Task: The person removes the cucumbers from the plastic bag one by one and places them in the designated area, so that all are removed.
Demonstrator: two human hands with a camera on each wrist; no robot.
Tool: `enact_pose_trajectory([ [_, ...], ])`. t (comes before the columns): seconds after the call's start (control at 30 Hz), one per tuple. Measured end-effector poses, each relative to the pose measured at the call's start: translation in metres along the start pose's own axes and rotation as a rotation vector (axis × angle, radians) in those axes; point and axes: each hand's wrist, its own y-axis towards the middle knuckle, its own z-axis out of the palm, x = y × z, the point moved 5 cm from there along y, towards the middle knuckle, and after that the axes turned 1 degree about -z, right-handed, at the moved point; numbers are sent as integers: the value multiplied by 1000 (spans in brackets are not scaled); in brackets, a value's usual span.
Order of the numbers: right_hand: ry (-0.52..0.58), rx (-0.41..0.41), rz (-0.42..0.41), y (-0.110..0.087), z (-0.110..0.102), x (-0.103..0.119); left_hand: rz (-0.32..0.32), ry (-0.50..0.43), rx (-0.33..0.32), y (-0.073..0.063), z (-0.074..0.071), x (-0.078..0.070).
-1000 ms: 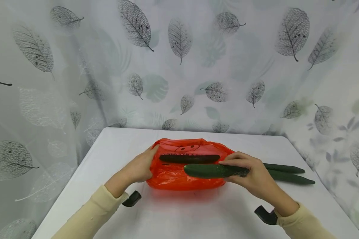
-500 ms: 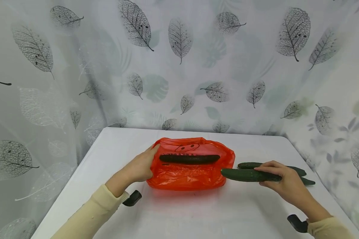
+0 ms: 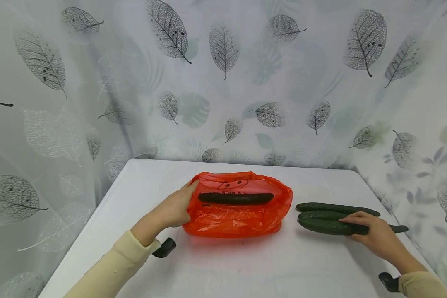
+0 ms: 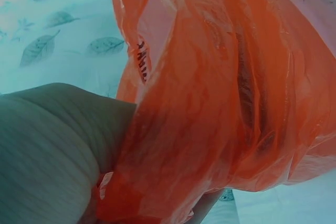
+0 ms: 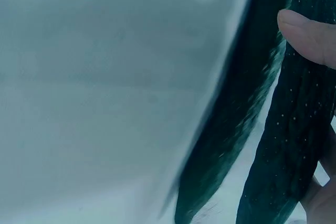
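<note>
A red plastic bag lies with its mouth facing me and a dark cucumber inside it. My left hand grips the bag's left edge; in the left wrist view the thin red plastic runs between thumb and fingers. On the right, my right hand holds a cucumber around its right part, low over the table. Just behind it lie two more cucumbers, a middle one partly covered by the held one and a back one. In the right wrist view my thumb presses on the held cucumber's skin.
The white table carries the bag and the cucumbers. A leaf-printed curtain hangs behind it and along both sides. Black curved pieces stick out at both wrists.
My right hand has carried its cucumber from in front of the bag's mouth rightward and down beside the other two cucumbers. The left hand and the bag have hardly moved.
</note>
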Motion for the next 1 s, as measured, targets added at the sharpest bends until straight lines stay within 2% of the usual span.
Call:
enact_pose_trajectory([
  [0.13,2,97,58,-2,5,-12,-4,-2,1,1,0,1],
  [0.33,28,165,99,-4,12,-20,-4,4,1,1,-1,1],
  [0.7,37,184,102,0,21,-23,-8,-1,3,0,2,1],
  [1.0,-2,187,75,1,22,-22,-13,0,10,2,2,1],
])
